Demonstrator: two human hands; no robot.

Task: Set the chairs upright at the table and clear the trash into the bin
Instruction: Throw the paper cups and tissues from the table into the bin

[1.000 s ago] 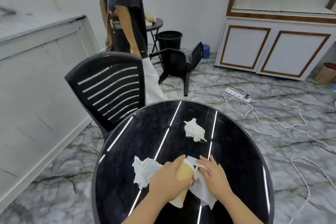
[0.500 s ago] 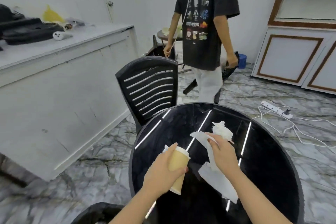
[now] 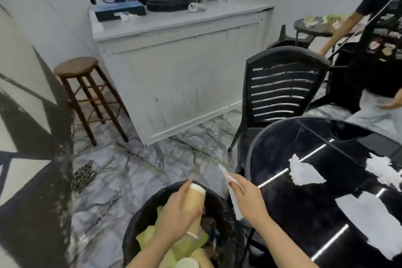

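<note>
The left hand (image 3: 174,215) grips a tan paper cup (image 3: 194,206) above the round black bin (image 3: 139,222); the right hand (image 3: 250,200) pinches what looks like white tissue (image 3: 233,197) beside it. Release both directly over the opening.

view count: just one, head cam, so no second view and no shared part
position: worn on the person's head, above both forearms
facing: forward and tilted down, onto the bin (image 3: 139,222) right below
closeness: left hand (image 3: 174,217) and right hand (image 3: 250,200) are close, low centre of frame
lens: wide angle, counter (image 3: 185,67) and wall lines bend near the edges
reach: takes in the table (image 3: 304,202) at right, chair (image 3: 280,89) behind it, stool (image 3: 76,67) at left
</note>
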